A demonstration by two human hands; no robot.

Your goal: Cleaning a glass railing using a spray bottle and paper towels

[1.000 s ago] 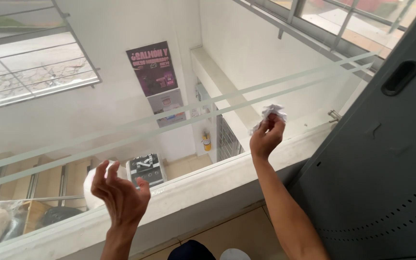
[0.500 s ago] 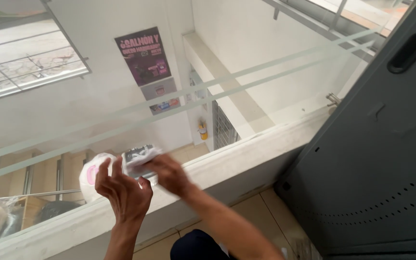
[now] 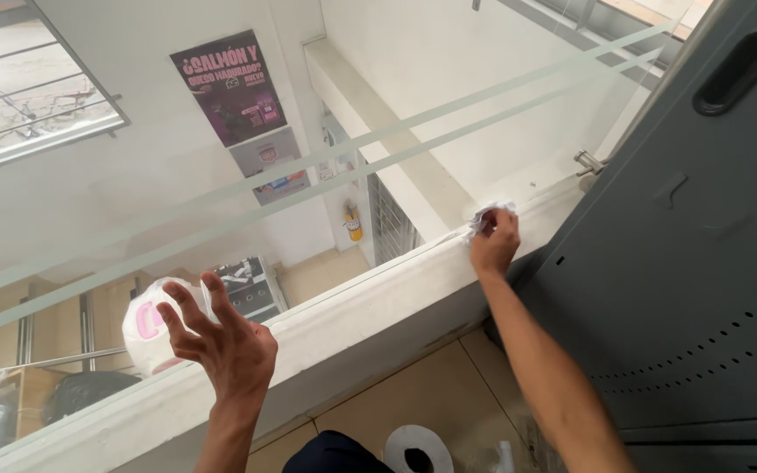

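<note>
Nearest you, at the bottom edge, a roll of white paper (image 3: 417, 448) stands on the tiled floor (image 3: 396, 394) by your legs. Your left hand (image 3: 221, 337) hovers above the white ledge (image 3: 352, 320) with its fingers (image 3: 187, 308) spread wide and holding nothing, close to the glass panel (image 3: 133, 236) but, as far as the view shows, not touching it. Farther along, your right hand (image 3: 494, 243) is curled shut around a crumpled white paper wad (image 3: 486, 215), pressing it where the ledge meets the foot of the glass, just beside the grey metal door (image 3: 703, 263). This looks like the wiping step, worked at the far corner. A next stroke would call for firm pressure and an even sweep along the glass foot. Beyond the glass, a dark poster (image 3: 232, 86) hangs on the far wall.
</note>
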